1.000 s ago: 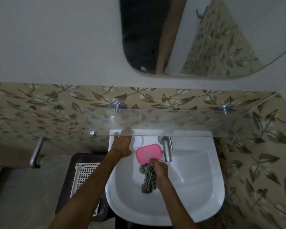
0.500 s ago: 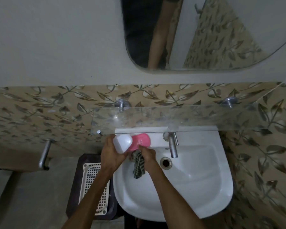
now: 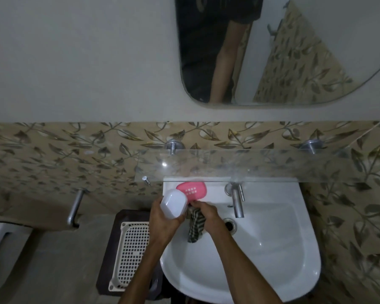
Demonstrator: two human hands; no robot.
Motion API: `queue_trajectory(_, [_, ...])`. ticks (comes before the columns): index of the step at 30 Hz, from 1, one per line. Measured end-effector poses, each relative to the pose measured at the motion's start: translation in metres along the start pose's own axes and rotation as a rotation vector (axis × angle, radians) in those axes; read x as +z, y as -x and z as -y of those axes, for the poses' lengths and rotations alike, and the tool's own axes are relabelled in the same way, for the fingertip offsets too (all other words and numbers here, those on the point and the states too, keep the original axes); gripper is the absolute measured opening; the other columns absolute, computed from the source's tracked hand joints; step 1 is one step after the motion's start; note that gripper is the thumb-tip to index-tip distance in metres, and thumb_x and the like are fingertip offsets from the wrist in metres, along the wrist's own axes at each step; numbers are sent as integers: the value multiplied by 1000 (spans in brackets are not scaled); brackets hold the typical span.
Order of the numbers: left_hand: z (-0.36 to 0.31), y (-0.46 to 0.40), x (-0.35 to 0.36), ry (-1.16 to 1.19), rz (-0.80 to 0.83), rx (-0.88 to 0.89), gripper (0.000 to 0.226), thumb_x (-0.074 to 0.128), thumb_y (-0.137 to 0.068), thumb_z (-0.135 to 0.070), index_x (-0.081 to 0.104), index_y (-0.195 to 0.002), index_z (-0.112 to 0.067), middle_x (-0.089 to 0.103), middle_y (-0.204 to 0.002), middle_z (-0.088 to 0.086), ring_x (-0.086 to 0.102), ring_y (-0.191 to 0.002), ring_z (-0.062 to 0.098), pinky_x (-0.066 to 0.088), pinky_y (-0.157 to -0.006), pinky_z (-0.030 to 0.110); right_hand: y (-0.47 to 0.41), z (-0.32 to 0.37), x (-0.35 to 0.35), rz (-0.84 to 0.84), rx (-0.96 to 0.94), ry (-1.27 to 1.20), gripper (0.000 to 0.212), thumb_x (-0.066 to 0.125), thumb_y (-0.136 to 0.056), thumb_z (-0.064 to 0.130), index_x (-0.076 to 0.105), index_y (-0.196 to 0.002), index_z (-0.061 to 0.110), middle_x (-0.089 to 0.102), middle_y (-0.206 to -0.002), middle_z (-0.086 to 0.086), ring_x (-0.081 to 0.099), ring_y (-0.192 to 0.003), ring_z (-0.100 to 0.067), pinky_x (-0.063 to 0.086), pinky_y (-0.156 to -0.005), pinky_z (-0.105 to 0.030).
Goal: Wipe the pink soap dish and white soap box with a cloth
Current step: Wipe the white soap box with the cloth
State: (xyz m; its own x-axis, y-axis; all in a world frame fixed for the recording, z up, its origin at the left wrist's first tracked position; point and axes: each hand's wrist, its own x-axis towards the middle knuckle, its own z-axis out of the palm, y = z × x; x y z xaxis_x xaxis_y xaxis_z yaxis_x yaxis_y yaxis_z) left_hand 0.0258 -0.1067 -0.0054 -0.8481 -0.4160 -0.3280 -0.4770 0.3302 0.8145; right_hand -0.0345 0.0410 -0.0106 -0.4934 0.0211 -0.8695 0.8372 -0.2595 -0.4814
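Head view: a white sink (image 3: 272,270) is seen from above, fixed to a wall tiled in a leaf pattern, with a glass shelf (image 3: 261,165) mounted just above its back edge and a mirror (image 3: 294,51) higher on the wall. The white box (image 3: 173,203) is gripped in the left hand (image 3: 164,218), fingers curled round its lower side, and is held tilted over the left rear corner of the sink. The pink dish (image 3: 191,190) is seen just behind and to the right of the box, partly overlapped by it, above the sink's back ledge and below the shelf edge; it is pinched at its near edge by the right hand (image 3: 207,213). Whether the dish rests on the ledge cannot be told. A dark striped cloth (image 3: 195,227) is also clutched in the right hand and hangs down from it into the basin, close to the drain (image 3: 229,224). A chrome tap (image 3: 237,200) stands at the back of the sink, to the right of both hands and clear of them. A white perforated basket (image 3: 130,253) is noted on the floor to the left of the sink, and a metal bar (image 3: 75,207) on the wall further left.
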Motion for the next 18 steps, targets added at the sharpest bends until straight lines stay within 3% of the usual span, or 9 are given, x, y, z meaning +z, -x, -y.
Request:
queue_trajectory(3, [0, 5, 5, 0, -19, 6, 86, 96, -60, -33, 50, -132, -23, 56, -122, -2, 57, -115, 23, 50, -91, 38, 3, 4, 1, 65, 9, 47, 31, 69, -91, 0, 69, -118, -15, 70, -122, -34, 66, -97, -35, 54, -102, -48])
queue_trajectory(7, [-5, 16, 4, -8, -61, 24, 87, 98, -59, -31, 52, -132, -21, 55, -121, -1, 56, -115, 24, 51, -92, 42, 13, 2, -1, 81, -18, 104, 31, 70, -89, 0, 71, -116, -14, 72, -119, -33, 69, -97, -35, 56, -99, -45])
queue_trajectory(13, [-23, 36, 5, -172, -86, 111, 88, 97, -56, -35, 52, -129, -19, 54, -119, 0, 59, -113, 28, 53, -87, 41, 49, 0, -50, 93, -116, -173, 31, 70, -87, -4, 69, -117, -15, 70, -109, -38, 65, -91, -45, 54, -94, -60])
queue_trajectory(15, [-34, 45, 9, -244, -67, 159, 91, 94, -57, -36, 50, -135, -20, 56, -125, 2, 59, -115, 28, 52, -87, 38, 66, -1, -70, 100, -245, -188, 28, 73, -86, -4, 72, -114, -5, 71, -100, -34, 67, -83, -40, 56, -82, -53])
queue_trajectory(18, [-57, 65, 21, -295, -35, 247, 92, 88, -59, -47, 46, -138, -28, 53, -122, -8, 58, -111, 20, 47, -81, 32, 94, -4, -89, 69, -592, 45, 28, 78, -84, -2, 78, -102, 19, 80, -96, -13, 73, -75, -22, 60, -66, -34])
